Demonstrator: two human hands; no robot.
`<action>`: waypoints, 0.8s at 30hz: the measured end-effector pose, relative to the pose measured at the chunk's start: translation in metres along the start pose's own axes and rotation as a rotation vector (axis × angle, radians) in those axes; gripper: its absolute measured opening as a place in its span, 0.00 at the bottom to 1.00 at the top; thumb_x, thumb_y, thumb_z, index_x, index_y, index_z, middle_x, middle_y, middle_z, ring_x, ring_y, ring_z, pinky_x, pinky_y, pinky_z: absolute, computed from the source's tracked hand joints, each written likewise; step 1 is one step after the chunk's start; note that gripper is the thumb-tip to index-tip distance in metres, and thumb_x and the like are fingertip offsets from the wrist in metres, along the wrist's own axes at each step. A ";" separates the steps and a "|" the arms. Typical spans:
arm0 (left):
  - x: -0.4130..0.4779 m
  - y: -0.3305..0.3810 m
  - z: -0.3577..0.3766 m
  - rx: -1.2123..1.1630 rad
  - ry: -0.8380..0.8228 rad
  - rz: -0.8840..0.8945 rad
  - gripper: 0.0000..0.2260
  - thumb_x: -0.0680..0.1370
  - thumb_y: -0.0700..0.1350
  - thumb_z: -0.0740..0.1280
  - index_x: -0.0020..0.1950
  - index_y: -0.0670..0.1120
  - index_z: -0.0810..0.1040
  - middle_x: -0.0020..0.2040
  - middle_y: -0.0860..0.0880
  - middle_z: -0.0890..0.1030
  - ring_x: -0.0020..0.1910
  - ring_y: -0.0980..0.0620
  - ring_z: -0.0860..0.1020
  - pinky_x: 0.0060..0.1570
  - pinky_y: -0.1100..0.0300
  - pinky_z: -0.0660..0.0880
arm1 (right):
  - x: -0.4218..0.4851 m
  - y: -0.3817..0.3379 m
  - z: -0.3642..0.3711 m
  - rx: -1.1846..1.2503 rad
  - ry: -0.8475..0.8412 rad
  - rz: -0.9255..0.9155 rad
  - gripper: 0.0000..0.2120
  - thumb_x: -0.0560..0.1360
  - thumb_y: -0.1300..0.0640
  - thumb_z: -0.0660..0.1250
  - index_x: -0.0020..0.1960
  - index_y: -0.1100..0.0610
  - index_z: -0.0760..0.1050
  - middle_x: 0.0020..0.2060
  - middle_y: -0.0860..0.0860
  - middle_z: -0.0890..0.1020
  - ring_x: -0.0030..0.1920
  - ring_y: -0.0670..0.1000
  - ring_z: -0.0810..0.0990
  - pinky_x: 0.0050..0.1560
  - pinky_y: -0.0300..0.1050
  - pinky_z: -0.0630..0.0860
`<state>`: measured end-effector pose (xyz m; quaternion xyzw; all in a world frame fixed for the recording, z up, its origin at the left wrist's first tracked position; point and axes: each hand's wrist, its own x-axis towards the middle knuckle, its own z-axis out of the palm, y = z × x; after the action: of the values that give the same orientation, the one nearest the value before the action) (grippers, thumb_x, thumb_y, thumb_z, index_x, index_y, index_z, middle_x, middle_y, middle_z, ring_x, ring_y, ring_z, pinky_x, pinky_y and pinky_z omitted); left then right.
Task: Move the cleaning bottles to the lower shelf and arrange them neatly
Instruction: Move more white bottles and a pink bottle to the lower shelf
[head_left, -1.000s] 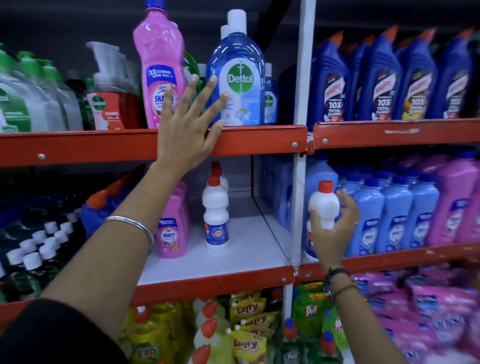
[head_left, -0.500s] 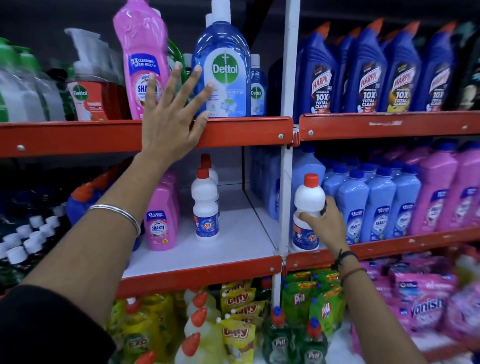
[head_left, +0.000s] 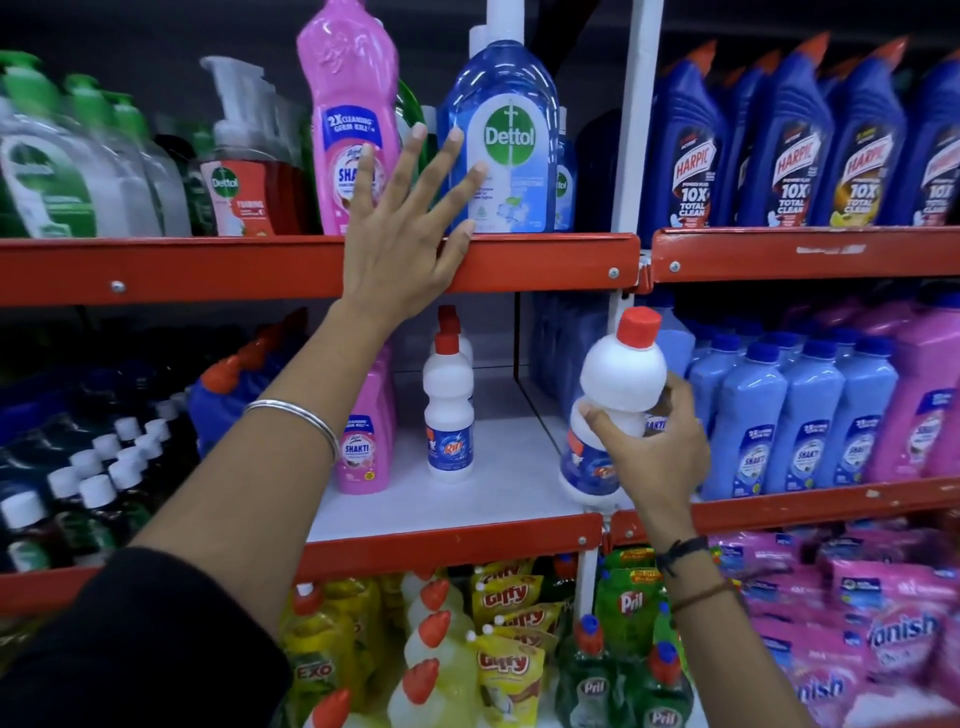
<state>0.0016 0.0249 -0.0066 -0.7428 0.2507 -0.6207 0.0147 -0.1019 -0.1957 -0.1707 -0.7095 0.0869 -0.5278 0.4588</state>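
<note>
My right hand (head_left: 649, 457) grips a white bottle with a red cap (head_left: 621, 374), tilted left in front of the white shelf post, over the right end of the white middle shelf (head_left: 493, 493). Two more white red-capped bottles (head_left: 449, 415) stand in a row on that shelf, beside a pink Shakti bottle (head_left: 363, 447). My left hand (head_left: 410, 244) is spread open, its palm over the red rim of the upper shelf (head_left: 545, 260), fingers in front of a tall pink Shakti bottle (head_left: 348, 119) and a blue Dettol bottle (head_left: 501, 135).
Blue Harpic bottles (head_left: 789, 150) fill the upper right shelf. Light blue (head_left: 789, 415) and pink bottles pack the middle right shelf. Dettol pump bottles (head_left: 244, 166) stand upper left, dark white-capped bottles (head_left: 93, 478) middle left. Dish liquids and pouches (head_left: 509, 649) sit below.
My right hand has carried the white bottle left, from the right shelf bay across the post, and tilted it. My left hand has stayed at the upper shelf rim.
</note>
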 end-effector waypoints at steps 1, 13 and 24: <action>0.000 0.000 0.000 -0.001 0.002 0.003 0.21 0.82 0.54 0.52 0.76 0.53 0.61 0.78 0.49 0.60 0.77 0.44 0.55 0.73 0.37 0.50 | -0.006 -0.005 0.007 0.028 -0.041 0.013 0.35 0.57 0.39 0.74 0.60 0.51 0.72 0.53 0.50 0.82 0.47 0.50 0.77 0.42 0.47 0.75; 0.002 -0.002 0.002 -0.001 -0.015 0.017 0.22 0.82 0.54 0.52 0.76 0.54 0.59 0.78 0.49 0.59 0.77 0.44 0.55 0.73 0.37 0.50 | -0.057 -0.010 0.115 -0.016 -0.359 0.126 0.34 0.60 0.43 0.76 0.62 0.50 0.69 0.57 0.50 0.80 0.56 0.53 0.78 0.45 0.42 0.68; 0.002 -0.001 0.002 0.002 -0.002 0.019 0.22 0.81 0.53 0.55 0.76 0.52 0.62 0.77 0.48 0.62 0.77 0.43 0.57 0.72 0.35 0.53 | -0.056 -0.006 0.126 -0.112 -0.413 0.126 0.34 0.63 0.39 0.73 0.63 0.52 0.69 0.56 0.51 0.80 0.56 0.54 0.78 0.46 0.43 0.69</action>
<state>0.0041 0.0241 -0.0055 -0.7409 0.2570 -0.6201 0.0216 -0.0236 -0.0880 -0.2061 -0.8202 0.0645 -0.3357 0.4587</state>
